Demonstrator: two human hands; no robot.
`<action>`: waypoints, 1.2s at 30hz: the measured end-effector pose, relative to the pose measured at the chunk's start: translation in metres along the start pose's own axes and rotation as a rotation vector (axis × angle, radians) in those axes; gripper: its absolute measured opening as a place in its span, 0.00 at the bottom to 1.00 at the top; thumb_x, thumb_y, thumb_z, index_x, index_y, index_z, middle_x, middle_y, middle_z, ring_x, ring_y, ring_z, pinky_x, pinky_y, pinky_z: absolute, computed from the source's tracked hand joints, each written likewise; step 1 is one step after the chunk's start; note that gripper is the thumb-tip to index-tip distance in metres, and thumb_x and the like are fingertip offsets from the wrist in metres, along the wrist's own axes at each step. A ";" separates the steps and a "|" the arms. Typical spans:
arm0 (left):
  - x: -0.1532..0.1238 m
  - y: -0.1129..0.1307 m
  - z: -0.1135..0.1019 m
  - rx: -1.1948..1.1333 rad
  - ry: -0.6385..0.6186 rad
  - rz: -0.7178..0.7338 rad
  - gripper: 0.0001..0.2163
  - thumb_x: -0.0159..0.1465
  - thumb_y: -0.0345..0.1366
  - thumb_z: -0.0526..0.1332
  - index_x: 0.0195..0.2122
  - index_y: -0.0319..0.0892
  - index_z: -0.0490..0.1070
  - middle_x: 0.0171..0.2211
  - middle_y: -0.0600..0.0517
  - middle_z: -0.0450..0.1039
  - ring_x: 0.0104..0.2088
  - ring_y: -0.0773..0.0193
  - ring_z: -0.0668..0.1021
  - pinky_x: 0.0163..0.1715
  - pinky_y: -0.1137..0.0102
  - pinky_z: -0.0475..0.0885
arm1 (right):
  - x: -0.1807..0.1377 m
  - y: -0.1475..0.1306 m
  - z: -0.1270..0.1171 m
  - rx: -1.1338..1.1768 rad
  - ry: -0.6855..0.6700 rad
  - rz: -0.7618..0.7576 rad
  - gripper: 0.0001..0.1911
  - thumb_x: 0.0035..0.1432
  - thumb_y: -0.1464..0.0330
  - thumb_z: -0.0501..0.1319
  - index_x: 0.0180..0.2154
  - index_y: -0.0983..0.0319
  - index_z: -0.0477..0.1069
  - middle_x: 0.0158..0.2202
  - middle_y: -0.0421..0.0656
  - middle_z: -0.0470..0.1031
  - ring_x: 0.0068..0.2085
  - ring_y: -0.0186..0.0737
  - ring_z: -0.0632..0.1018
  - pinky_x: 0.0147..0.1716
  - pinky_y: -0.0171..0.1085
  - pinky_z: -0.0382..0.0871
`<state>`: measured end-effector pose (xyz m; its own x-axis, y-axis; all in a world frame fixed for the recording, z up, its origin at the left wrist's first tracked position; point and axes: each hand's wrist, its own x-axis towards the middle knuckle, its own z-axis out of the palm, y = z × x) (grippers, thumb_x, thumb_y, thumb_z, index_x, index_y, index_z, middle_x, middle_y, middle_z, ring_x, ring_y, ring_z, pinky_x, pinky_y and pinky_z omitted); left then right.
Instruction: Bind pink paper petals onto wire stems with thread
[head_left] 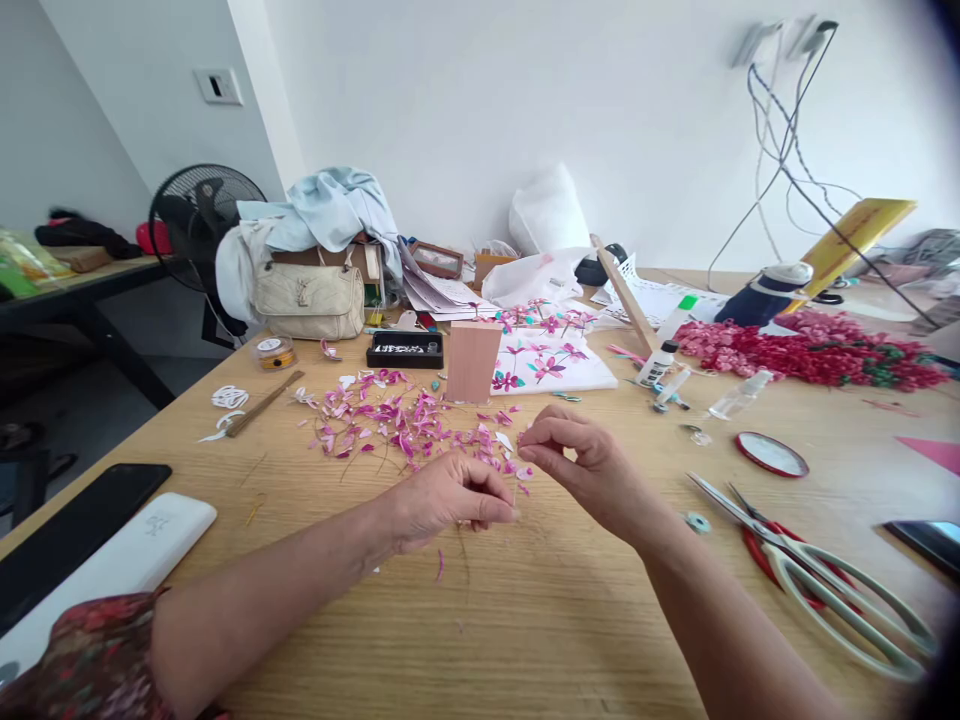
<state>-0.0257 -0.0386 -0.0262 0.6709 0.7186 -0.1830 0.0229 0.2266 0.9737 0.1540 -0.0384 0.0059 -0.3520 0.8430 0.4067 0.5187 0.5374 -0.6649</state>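
Note:
My left hand (461, 495) is pinched over the middle of the table, a thin pale strand just showing at its fingertips. Close by on the right, my right hand (581, 455) also pinches, with a tiny pinkish bit at its fingertips that is too small to name. Beyond both hands lies a loose scatter of pink petals (401, 420), some with thin wire stems. A pinkish wooden block (474, 362) stands upright behind the petals. To its right, finished-looking pink flowers (550, 368) with green leaves are stuck in a white foam board (596, 372).
Large scissors (817, 570) with pale handles lie at the right, over red-handled ones. A white power bank (161, 535) and a black phone (90, 495) sit at the left. Glue bottle (657, 364), spray bottle (741, 396), red-rimmed lid (772, 455) and black tray (405, 350) stand farther back.

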 end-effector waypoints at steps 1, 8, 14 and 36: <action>0.000 0.000 0.000 0.026 -0.016 0.025 0.05 0.49 0.33 0.64 0.20 0.38 0.70 0.17 0.57 0.62 0.20 0.73 0.63 0.22 0.74 0.55 | 0.002 0.002 0.002 0.026 -0.003 -0.006 0.08 0.54 0.70 0.57 0.24 0.62 0.68 0.25 0.39 0.65 0.28 0.34 0.67 0.28 0.33 0.59; -0.003 0.005 0.001 0.393 0.098 0.462 0.03 0.50 0.30 0.64 0.21 0.39 0.75 0.40 0.50 0.64 0.33 0.69 0.68 0.38 0.71 0.62 | 0.003 0.018 0.014 0.279 -0.035 0.112 0.09 0.53 0.67 0.57 0.22 0.62 0.66 0.23 0.37 0.62 0.25 0.32 0.64 0.25 0.32 0.57; -0.003 0.005 0.005 0.151 -0.095 0.344 0.05 0.51 0.35 0.64 0.21 0.39 0.73 0.34 0.48 0.72 0.32 0.66 0.71 0.33 0.70 0.64 | 0.004 0.022 0.019 0.311 -0.131 0.171 0.09 0.51 0.67 0.58 0.22 0.62 0.66 0.22 0.38 0.65 0.24 0.31 0.66 0.24 0.32 0.61; 0.000 0.000 0.010 -0.349 0.297 0.099 0.10 0.47 0.38 0.67 0.22 0.36 0.70 0.20 0.57 0.62 0.21 0.74 0.61 0.23 0.75 0.53 | -0.050 -0.022 0.044 -0.840 0.271 -0.097 0.10 0.59 0.73 0.50 0.34 0.61 0.71 0.29 0.42 0.75 0.22 0.33 0.73 0.17 0.31 0.58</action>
<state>-0.0183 -0.0452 -0.0250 0.4150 0.8935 -0.1718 -0.3155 0.3184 0.8939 0.1260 -0.0933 -0.0269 -0.2827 0.7120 0.6427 0.9342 0.3565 0.0159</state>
